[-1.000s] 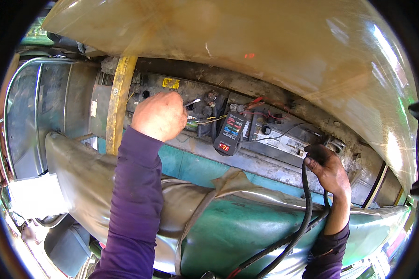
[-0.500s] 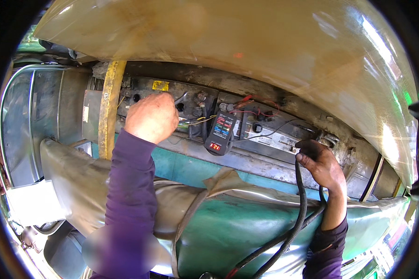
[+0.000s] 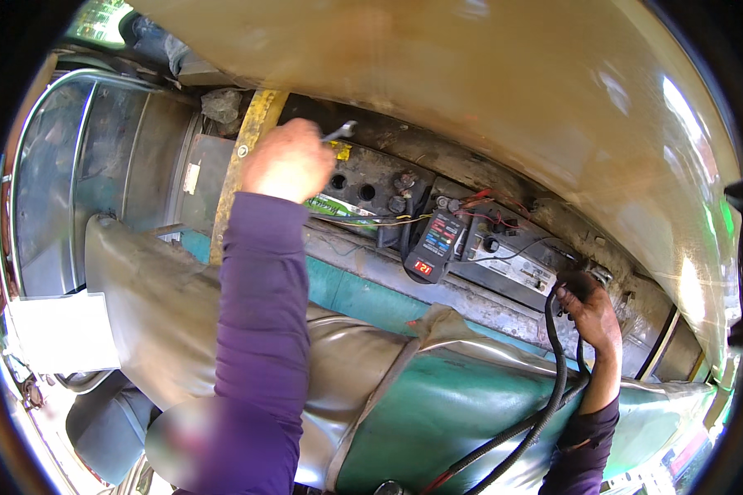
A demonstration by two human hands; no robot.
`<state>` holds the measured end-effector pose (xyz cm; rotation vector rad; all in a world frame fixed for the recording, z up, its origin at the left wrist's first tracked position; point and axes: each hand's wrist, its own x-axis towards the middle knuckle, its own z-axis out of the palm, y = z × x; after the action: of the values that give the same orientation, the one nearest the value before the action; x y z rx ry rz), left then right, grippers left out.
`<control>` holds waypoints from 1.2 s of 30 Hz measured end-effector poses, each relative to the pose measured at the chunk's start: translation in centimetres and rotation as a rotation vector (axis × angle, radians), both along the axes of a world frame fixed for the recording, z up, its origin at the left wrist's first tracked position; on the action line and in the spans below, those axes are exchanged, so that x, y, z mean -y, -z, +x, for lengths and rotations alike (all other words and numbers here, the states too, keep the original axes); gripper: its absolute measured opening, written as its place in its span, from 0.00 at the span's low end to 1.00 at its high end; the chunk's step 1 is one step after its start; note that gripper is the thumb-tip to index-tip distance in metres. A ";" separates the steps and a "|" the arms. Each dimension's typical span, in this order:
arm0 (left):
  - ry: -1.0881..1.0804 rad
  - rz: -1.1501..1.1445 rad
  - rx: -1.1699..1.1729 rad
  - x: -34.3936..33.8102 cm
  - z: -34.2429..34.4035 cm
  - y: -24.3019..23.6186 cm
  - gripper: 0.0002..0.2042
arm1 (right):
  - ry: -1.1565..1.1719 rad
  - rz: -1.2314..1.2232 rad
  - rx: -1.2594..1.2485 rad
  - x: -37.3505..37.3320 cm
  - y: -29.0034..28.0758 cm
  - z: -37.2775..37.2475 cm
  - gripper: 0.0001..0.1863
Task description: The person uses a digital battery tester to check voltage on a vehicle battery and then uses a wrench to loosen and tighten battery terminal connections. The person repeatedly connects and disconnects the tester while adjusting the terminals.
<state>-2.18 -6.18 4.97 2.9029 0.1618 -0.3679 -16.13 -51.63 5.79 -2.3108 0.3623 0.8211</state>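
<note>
My left hand [image 3: 287,162], slightly blurred, is closed around a metal wrench [image 3: 339,131], whose shiny open-ended head sticks out past the fingers. It hovers over the left end of a dark battery [image 3: 381,175] with round open filler holes. At the right, my right hand [image 3: 591,312] grips thick black cable [image 3: 558,351] beside the far end of a second battery [image 3: 512,262]; its fingertips are partly hidden. Between the batteries, a black handheld tester [image 3: 434,247] with a lit red display rests near the terminals, with thin red and black leads [image 3: 489,216] running from it.
A yellow metal bar [image 3: 248,157] crosses the left end of the battery bay. Above spreads a large tan panel [image 3: 470,74]. In front lies a green and tan padded cover [image 3: 446,396], with black cable across it. A white sheet [image 3: 63,334] is at the lower left.
My left hand has lifted up and away from the battery top, and the wrench now shows plainly. The view has shifted and tilted somewhat. My right hand keeps its hold on the cable.
</note>
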 end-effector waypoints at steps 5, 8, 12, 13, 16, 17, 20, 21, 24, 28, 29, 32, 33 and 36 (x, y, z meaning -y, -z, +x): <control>-0.022 -0.044 -0.150 0.8 0.7 2.2 0.15 | 0.012 -0.088 -0.071 -2.6 -2.2 1.9 0.23; 0.005 -0.095 -0.204 1.3 1.4 2.8 0.16 | -0.399 -0.318 -0.096 -5.2 -4.2 4.7 0.30; 0.013 -0.131 -0.196 1.2 1.8 3.7 0.17 | -0.698 -0.283 -0.007 -10.6 -3.0 9.0 0.24; 0.029 -0.148 -0.169 1.3 1.9 4.0 0.17 | -0.793 -0.331 0.017 -11.9 -3.0 9.4 0.22; 0.030 -0.172 -0.170 0.8 1.8 4.6 0.17 | -1.073 -0.508 -0.093 -16.3 -3.7 8.7 0.15; 0.037 -0.184 -0.178 0.8 1.7 4.7 0.17 | -1.155 -0.401 -0.117 -17.1 -5.0 7.6 0.15; 0.075 -0.214 -0.162 0.9 1.6 4.7 0.17 | -1.134 -0.398 -0.237 -19.9 -7.3 3.7 0.16; 0.072 -0.201 -0.182 1.0 1.4 4.5 0.17 | -1.083 -0.373 -0.305 -20.3 -7.4 2.7 0.16; 0.109 -0.234 -0.184 1.8 1.4 3.5 0.16 | -0.957 -0.294 -0.325 -20.0 -4.4 1.9 0.19; 0.191 -0.342 -0.286 2.7 1.3 1.9 0.17 | -0.858 0.045 -0.264 -17.5 1.0 2.6 0.29; 0.223 -0.399 -0.326 2.8 1.2 1.6 0.17 | -0.869 0.112 -0.233 -17.1 1.5 2.3 0.29; 0.257 -0.463 -0.418 3.2 1.1 1.1 0.16 | -0.898 0.097 -0.305 -16.5 1.9 1.8 0.30; 0.258 -0.465 -0.442 3.3 1.2 1.0 0.16 | -0.886 0.080 -0.302 -16.6 1.7 1.7 0.30; 0.258 -0.421 -0.426 3.7 1.2 0.7 0.16 | -0.847 0.059 -0.309 -17.1 1.0 1.8 0.29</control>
<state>-0.97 -9.88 4.26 2.3970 -0.2055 -0.9373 -14.36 -34.49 4.80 -2.2557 -0.5590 1.5653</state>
